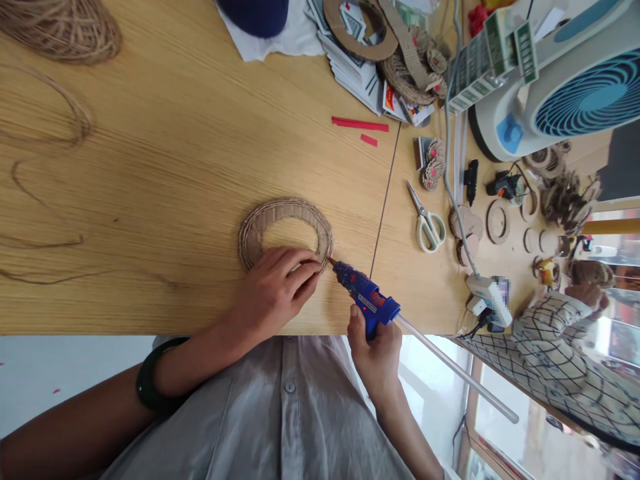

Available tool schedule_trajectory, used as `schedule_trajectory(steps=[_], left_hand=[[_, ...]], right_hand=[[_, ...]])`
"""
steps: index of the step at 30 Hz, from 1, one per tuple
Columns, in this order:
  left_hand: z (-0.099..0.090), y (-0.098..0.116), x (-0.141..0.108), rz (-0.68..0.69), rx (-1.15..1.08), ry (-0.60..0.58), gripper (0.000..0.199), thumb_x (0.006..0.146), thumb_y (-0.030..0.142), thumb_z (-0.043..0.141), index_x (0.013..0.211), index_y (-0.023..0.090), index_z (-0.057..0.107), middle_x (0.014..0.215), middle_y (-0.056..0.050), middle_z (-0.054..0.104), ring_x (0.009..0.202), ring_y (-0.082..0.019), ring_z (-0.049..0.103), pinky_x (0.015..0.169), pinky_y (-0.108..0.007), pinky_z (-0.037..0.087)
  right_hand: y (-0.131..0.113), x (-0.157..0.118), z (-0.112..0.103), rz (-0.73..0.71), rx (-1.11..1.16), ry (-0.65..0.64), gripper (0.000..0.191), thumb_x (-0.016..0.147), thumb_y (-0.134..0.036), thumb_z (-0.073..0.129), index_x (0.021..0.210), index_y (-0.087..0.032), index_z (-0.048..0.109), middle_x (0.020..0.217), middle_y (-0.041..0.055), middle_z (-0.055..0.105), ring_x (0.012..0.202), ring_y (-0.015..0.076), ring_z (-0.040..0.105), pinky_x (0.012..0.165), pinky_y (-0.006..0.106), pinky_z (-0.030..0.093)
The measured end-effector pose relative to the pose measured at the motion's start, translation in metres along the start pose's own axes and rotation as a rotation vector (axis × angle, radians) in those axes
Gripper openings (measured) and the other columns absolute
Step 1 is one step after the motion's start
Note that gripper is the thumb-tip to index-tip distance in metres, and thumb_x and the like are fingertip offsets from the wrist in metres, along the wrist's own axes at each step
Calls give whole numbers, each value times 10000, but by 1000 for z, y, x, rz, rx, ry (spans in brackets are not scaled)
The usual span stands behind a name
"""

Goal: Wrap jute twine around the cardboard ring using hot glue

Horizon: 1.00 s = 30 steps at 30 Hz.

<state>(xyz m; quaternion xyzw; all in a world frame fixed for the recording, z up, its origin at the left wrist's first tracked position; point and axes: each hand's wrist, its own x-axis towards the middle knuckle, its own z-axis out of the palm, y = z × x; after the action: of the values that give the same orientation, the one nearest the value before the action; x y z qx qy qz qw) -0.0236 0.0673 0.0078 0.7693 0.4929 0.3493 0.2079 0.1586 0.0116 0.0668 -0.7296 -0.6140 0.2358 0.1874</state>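
A cardboard ring point(259, 230) with twine wound along its outer edge lies flat on the wooden table. My left hand point(273, 287) rests over its near side, fingers bent and pressed together on the rim; the thumb is hidden. In my right hand point(375, 353) is a blue hot glue gun point(361, 288), gripped by its handle. Its nozzle tip touches or nearly touches the ring's right outer edge. A long clear glue stick point(457, 370) sticks out of the gun's back end toward the lower right.
Twine point(60, 30) lies at the far left with loose strands. Red strips point(360, 125), scissors point(425, 220) and cardboard flowers point(433, 165) are farther right. A fan point(555, 93), cord and power strip point(487, 297) line the right. Another person's patterned sleeve point(550, 327) is at the right.
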Motion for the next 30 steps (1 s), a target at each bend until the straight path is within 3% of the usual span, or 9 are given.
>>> schedule_trajectory(steps=[12, 23, 30], left_hand=[[0, -1, 0, -13, -7, -11, 132, 939, 185, 603, 1065, 191, 641, 1091, -44, 701, 1024, -204, 651, 943, -384, 526], [1, -2, -1, -8, 9, -17, 141, 947, 197, 598, 1082, 174, 634, 1103, -51, 689, 1047, -215, 642, 952, -390, 520], [1, -2, -1, -5, 12, -10, 132, 945, 198, 603, 1071, 174, 633, 1089, -50, 689, 1029, -218, 644, 940, -389, 523]], right_hand=[[-8, 2, -2, -59, -52, 33, 361, 956, -350, 514, 640, -179, 548, 469, -15, 553, 395, 109, 499, 409, 209, 378], [-6, 1, 5, -155, -181, 80, 339, 981, -367, 501, 782, -132, 642, 548, 14, 585, 396, 126, 475, 431, 250, 382], [-5, -4, 11, -223, -285, 130, 363, 1013, -389, 449, 860, -139, 662, 632, 70, 671, 479, 181, 603, 472, 268, 437]])
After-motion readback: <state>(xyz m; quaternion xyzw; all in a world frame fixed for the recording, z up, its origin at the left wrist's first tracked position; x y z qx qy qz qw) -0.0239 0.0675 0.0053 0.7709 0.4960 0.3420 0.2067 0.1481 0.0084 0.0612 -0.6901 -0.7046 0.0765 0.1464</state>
